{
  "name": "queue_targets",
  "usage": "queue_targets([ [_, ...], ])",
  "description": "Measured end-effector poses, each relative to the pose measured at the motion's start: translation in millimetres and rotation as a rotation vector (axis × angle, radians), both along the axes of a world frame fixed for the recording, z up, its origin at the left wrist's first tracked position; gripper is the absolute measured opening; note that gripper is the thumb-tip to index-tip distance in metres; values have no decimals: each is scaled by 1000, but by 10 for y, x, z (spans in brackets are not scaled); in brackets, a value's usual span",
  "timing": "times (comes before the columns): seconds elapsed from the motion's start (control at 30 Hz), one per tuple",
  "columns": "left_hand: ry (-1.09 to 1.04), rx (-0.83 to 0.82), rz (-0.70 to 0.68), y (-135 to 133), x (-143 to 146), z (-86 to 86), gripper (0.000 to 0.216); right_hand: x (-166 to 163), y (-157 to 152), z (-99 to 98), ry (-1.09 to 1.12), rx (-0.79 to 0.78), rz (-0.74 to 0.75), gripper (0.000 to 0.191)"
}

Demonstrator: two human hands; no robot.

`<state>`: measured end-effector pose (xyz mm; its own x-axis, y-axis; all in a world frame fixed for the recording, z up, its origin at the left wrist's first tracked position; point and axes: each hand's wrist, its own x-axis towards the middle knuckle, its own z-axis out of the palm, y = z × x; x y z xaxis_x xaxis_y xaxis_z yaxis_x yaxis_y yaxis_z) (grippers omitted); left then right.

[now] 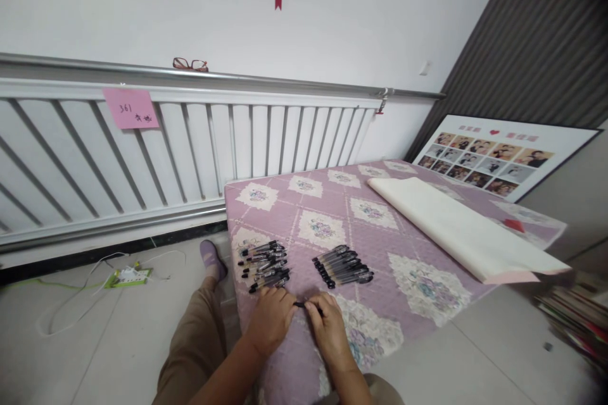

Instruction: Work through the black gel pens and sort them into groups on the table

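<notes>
Between my two hands, just above the near part of the table, is a slim black pen [300, 305], mostly covered by my fingers. My left hand [272, 315] pinches its left end and my right hand [327, 323] grips its right end. Beyond my left hand lies a loose pile of pens [263, 264] with black caps and clear barrels, some of them yellowish. A tidier row of dark pens [342, 266] rests side by side beyond my right hand.
A purple flowered cloth [285, 221] covers the table. A large cream paper roll [441, 228] lies at the right, before a photo board [484, 155]. Behind stands a white radiator [256, 139] with glasses [190, 64] on its pipe. A power strip [128, 277] with cables sits on the floor.
</notes>
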<state>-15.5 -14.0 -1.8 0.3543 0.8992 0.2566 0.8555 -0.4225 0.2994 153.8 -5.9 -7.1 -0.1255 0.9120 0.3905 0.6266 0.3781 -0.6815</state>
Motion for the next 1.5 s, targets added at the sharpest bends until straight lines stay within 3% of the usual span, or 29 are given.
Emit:
queue_targets([
  [0.17,-12,0,14,10,2,-6,17,11,-1,-23,57,17,-16,21],
  [0.43,-31,30,13,1,4,3,16,9,9,-26,-10,79,-5,31],
  [0.7,-53,14,45,17,6,1,18,46,28,-70,90,52,36,18],
  [0.83,-71,0,36,8,2,15,18,56,27,-81,130,38,-29,22],
  [1.03,-29,-16,14,11,1,-5,15,35,37,-49,94,15,5,27],
  [1.5,-43,-21,29,23,1,-32,15,71,43,-76,174,-34,11,14],
])
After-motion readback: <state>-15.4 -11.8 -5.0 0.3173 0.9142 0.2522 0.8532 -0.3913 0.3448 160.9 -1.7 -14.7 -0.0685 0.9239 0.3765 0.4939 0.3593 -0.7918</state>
